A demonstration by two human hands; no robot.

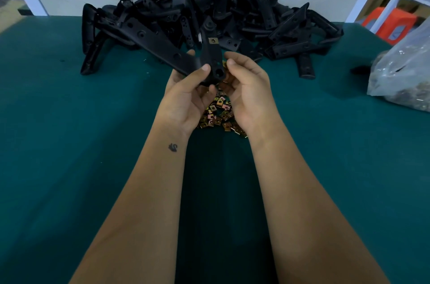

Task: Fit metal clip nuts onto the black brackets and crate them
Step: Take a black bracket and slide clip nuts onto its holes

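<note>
My left hand (186, 95) grips the near end of a black bracket (210, 55) that stands tilted upward above the table. A gold clip nut (213, 41) sits on the bracket's upper part. My right hand (246, 93) is beside the bracket's lower end with fingers curled, thumb tip close to the bracket; whether it holds a nut is hidden. Loose gold clip nuts (218, 113) lie in a heap on the green mat under both hands. A big pile of black brackets (209, 11) fills the far middle of the table.
A clear plastic bag (404, 74) of small hardware lies at the right edge. The green mat (69, 144) covers the table. An orange stool (388, 23) and white frame stand beyond the far right corner. A white wall runs behind the pile.
</note>
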